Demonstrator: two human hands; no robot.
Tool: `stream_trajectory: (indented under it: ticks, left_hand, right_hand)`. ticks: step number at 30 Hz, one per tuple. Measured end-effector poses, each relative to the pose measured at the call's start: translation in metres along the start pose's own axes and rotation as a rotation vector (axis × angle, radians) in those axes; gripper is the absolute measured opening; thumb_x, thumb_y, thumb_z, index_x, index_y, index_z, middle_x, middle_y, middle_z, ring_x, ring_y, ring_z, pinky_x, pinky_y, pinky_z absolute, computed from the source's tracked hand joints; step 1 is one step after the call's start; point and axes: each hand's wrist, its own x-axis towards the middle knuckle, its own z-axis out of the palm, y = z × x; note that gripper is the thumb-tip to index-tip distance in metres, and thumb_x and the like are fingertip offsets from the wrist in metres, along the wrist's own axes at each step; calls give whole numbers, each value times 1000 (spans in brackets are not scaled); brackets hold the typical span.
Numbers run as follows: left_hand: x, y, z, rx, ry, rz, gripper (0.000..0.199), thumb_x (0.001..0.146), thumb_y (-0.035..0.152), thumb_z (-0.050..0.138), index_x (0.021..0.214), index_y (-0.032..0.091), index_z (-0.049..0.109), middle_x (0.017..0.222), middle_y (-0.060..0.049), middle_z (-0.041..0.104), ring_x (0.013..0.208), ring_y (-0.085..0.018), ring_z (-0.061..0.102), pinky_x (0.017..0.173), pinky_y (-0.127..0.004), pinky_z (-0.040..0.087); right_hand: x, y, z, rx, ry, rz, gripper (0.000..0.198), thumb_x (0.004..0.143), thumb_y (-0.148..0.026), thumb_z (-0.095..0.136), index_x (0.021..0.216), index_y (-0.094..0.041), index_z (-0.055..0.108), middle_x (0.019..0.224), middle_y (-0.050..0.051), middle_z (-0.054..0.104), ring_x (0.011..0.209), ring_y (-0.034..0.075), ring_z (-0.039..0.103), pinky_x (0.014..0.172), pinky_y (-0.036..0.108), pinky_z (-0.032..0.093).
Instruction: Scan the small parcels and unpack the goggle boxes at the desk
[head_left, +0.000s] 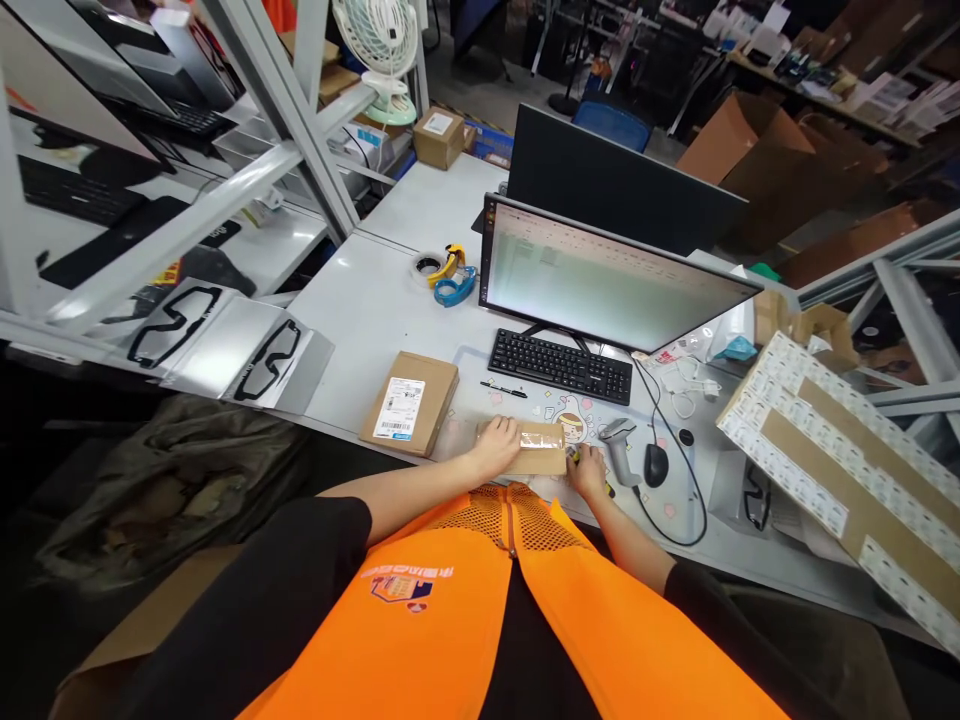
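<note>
My left hand (497, 446) is closed over the left part of a small brown cardboard box (544, 462), pressing it down on the desk mat. A strip of shiny clear tape (541, 440) runs along the top of that box. At the box's right end, my right hand (589, 470) is closed round a slim yellow-and-black tool (610, 491). Most of the tool is hidden by the fingers, so its kind is unclear. To the left lies a larger flat cardboard box (412, 402) with a white shipping label (400, 408).
A black pen (503, 389) lies before the keyboard (559, 366) and monitor (600, 270). Right of my hands are a barcode scanner (621, 452) and a mouse (655, 465). Tape dispensers (454, 285) sit at the back left. A large taped carton (847, 480) leans at the right.
</note>
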Motion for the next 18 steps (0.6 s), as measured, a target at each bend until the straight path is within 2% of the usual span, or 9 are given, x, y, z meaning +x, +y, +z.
stream_trajectory:
  ticks: [4,6,8,10,13,15,18]
  left_hand:
    - [-7,-6,7,-53,37,37,54,103,9,45,153,4,67,146,-34,67,136,-42,65,115,-56,47]
    - [-5,-13,2,-50,6,58,47,106,14,47,146,6,71,139,-31,72,132,-40,68,114,-53,49]
    - [3,-23,-9,-87,-40,52,39,108,21,48,133,11,76,124,-25,78,119,-38,73,109,-50,51]
    - [16,-36,-23,-197,-73,-8,32,109,29,51,117,18,80,107,-19,82,102,-36,77,100,-46,54]
    - [42,-55,-39,-355,-90,-80,30,105,38,57,96,23,82,95,-13,83,90,-33,77,90,-40,55]
    - [55,-64,-41,-384,-87,-104,29,101,39,60,91,24,83,99,-11,85,94,-31,78,92,-37,55]
    - [61,-68,-30,-364,-57,-188,32,102,40,59,101,21,85,109,-15,85,103,-34,78,98,-39,55]
  right_hand:
    - [-1,-23,-6,172,79,-7,38,101,-35,44,121,-16,70,122,22,76,114,33,71,97,45,61]
    - [-8,-37,-13,322,133,-95,40,106,-39,39,121,-18,69,123,21,76,116,31,72,102,46,61]
    - [-18,-49,-18,414,155,-240,39,108,-43,43,125,-19,69,130,21,73,126,32,69,110,50,59]
    - [-27,-57,-20,389,126,-357,45,108,-45,49,140,-18,65,146,24,66,142,34,63,118,53,56]
    - [-33,-61,-18,231,38,-403,61,107,-45,57,161,-16,55,174,27,41,162,37,45,127,58,49]
    - [-33,-59,-17,113,-50,-406,59,107,-42,59,161,-17,58,182,25,29,167,39,38,129,60,46]
    - [-32,-55,-20,0,-147,-427,44,108,-38,60,147,-19,70,183,22,33,166,40,39,129,61,46]
